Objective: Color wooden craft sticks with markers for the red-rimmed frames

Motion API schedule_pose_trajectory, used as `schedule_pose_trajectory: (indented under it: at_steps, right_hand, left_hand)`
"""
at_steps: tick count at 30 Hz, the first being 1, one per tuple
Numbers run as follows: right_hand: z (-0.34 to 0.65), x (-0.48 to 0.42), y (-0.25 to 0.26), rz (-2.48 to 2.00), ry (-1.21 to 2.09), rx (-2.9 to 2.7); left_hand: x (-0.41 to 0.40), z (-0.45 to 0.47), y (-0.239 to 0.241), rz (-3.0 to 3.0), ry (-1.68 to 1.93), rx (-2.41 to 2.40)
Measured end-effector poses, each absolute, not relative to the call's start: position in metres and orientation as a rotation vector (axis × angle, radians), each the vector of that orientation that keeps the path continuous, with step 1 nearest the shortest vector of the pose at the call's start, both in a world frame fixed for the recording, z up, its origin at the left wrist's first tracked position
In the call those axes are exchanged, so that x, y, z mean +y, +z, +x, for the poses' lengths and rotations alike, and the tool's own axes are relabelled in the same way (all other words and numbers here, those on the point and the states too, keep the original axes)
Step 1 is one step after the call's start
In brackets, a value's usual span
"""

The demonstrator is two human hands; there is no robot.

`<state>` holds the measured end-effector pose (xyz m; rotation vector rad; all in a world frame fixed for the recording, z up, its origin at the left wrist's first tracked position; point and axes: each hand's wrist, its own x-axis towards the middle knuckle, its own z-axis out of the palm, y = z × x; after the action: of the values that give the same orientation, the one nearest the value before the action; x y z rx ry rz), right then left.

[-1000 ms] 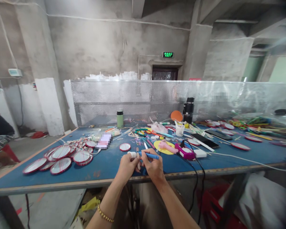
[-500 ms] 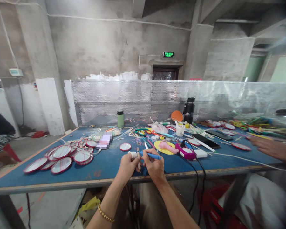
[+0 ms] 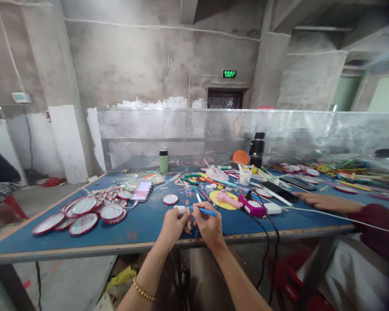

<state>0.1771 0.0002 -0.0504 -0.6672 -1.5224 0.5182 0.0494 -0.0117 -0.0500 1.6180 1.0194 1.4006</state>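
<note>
My left hand [image 3: 174, 223] is closed around a flat wooden stick [image 3: 188, 211] held upright above the table's front edge. A white wrapping or cap [image 3: 180, 210] shows at the index finger of that hand; I cannot tell which. In a writing grip, my right hand [image 3: 210, 222] holds a blue pen [image 3: 206, 211], its tip end close to the stick. The two hands are side by side, almost touching. Just beyond them lies a round mirror-like disc [image 3: 170, 199] with a red rim.
Several red-rimmed discs [image 3: 84, 206] are piled at the left, near a phone [image 3: 141, 191]. A purple device [image 3: 253, 206] with black cables and a dark phone [image 3: 278, 192] lie right. Behind stand a green bottle [image 3: 164, 162] and black flask [image 3: 257, 151]. A co-worker's hand [image 3: 327, 203] reaches in.
My right hand and the blue pen have shifted very slightly left; my left hand stays put. The co-worker's hand has moved left across the table, and a red-rimmed disc there no longer shows.
</note>
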Motion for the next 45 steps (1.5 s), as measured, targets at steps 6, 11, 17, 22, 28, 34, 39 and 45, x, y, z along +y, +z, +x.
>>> schedule_pose_trajectory:
  at_steps: [6,11,17,22,28,34,39,45]
  right_hand:
    - [0.1774,0.0007,-0.0522,-0.673,0.500,-1.519]
    - [0.1768,-0.0007,-0.0497,-0.659,0.502,-1.545]
    - [0.1761,-0.0012,-0.0483,-0.660,0.497,-1.554]
    - [0.1765,0.0001,-0.0493,-0.665,0.478,-1.566]
    - [0.1761,0.0000,-0.0479,-0.677,0.475,-1.549]
    - [0.1770,0.0000,-0.0501,-0.710,0.481,-1.527]
    - [0.1776,0.0018,-0.0516,-0.734,0.448,-1.512]
    - [0.1776,0.0004,-0.0524,-0.731,0.447,-1.495]
  left_hand:
    - [-0.0103,0.0479,-0.0523,1.636,1.397,1.035]
    - [-0.0117,0.0483,-0.0501,1.645,1.396,1.032]
    - [-0.0109,0.0485,-0.0508,1.639,1.396,1.026]
    - [-0.0113,0.0484,-0.0508,1.656,1.402,1.034]
    - [-0.0122,0.0490,-0.0498,1.648,1.408,1.040]
    - [-0.0110,0.0482,-0.0517,1.654,1.402,1.064]
    - [-0.0102,0.0488,-0.0523,1.632,1.403,1.073]
    - [-0.0110,0.0488,-0.0505,1.629,1.397,1.061]
